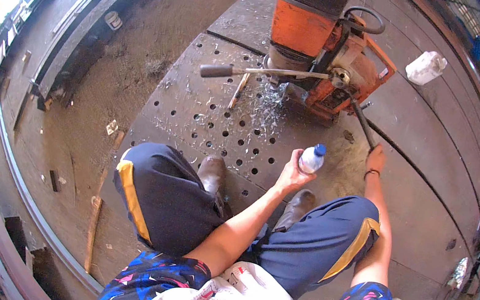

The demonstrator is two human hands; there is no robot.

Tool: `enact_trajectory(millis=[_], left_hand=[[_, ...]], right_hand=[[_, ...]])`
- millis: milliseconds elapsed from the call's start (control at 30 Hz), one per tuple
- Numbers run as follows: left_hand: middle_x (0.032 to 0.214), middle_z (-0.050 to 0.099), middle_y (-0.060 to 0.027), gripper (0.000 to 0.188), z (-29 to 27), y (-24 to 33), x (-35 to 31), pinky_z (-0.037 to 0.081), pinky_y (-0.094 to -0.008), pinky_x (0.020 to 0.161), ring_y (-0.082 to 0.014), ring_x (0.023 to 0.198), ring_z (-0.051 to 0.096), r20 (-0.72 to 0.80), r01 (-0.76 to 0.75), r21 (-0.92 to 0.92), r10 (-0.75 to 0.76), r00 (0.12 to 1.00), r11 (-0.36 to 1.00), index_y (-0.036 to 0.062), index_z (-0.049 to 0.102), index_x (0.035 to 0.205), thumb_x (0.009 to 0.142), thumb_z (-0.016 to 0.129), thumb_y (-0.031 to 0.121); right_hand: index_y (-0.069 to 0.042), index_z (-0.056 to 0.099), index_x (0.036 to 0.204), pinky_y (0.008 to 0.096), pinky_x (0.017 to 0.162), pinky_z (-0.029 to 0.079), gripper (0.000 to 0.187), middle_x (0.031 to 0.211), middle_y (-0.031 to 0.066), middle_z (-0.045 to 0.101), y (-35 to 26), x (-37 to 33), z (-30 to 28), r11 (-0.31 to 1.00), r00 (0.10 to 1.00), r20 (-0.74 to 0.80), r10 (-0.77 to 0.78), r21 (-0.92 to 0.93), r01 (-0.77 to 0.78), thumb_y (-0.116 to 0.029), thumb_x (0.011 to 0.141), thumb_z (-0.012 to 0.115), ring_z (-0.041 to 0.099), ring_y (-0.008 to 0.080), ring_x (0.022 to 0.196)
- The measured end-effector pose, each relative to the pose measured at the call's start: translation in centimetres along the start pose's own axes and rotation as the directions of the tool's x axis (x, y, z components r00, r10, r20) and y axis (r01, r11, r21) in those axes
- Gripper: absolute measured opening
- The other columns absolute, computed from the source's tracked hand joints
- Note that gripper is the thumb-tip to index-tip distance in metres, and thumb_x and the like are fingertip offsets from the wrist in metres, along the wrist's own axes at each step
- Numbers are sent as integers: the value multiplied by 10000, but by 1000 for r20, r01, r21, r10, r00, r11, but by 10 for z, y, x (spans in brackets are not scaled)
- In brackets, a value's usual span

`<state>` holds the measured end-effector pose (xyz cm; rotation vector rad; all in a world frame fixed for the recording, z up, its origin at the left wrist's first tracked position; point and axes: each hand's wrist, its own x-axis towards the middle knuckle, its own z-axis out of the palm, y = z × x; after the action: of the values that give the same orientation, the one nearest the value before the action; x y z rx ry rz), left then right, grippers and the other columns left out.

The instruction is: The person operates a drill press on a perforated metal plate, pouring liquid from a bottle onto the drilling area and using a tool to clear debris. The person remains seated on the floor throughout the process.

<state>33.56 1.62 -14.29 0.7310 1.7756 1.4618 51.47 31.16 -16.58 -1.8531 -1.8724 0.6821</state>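
Observation:
My left hand (pixel 292 175) is wrapped round a small clear plastic bottle (pixel 311 160) with a blue cap, held above the steel plate (pixel 186 139) between my knees. My right hand (pixel 376 158) is closed on one of the feed handles (pixel 363 124) of an orange magnetic drill (pixel 300 27). A second handle (pixel 217 71) with a dark grip sticks out to the left from the drill's hub. Curly metal shavings (pixel 269 108) lie heaped under the drill's spindle, hiding the cutter's tip. Many round holes pierce the plate to the left.
A whitish plastic jug (pixel 426 68) lies on the steel surface at the right. Thin rods (pixel 239 91) rest among the shavings. My boots (pixel 213 177) stand near the holes. Long steel beams (pixel 41 195) and a white cup (pixel 113 20) are on the left.

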Motion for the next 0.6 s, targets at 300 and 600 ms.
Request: enact_trajectory(millis=[300,600], left_hand=[[1223,554,-231,677,-2,-33,8,428,-443,1000,-402,1176,519,298,-113,242,37,954,964,57,409,1266,659,705,87],[1097,577,-135,693,-144,230,121,372,-428,1004,-260,1072,550,-714,-707,-644,100,692,292,80,327,1299,923,400,658]], right_hand=[[19,652,1043,505,817,455,662,970,325,627,34,-12,109,968,958,234,168,143,-205,-518,966,273,601,478,953],[-1,669,1005,522,861,448,643,1012,294,634,1,-38,89,997,988,156,-2,76,-10,-500,975,264,584,489,971]])
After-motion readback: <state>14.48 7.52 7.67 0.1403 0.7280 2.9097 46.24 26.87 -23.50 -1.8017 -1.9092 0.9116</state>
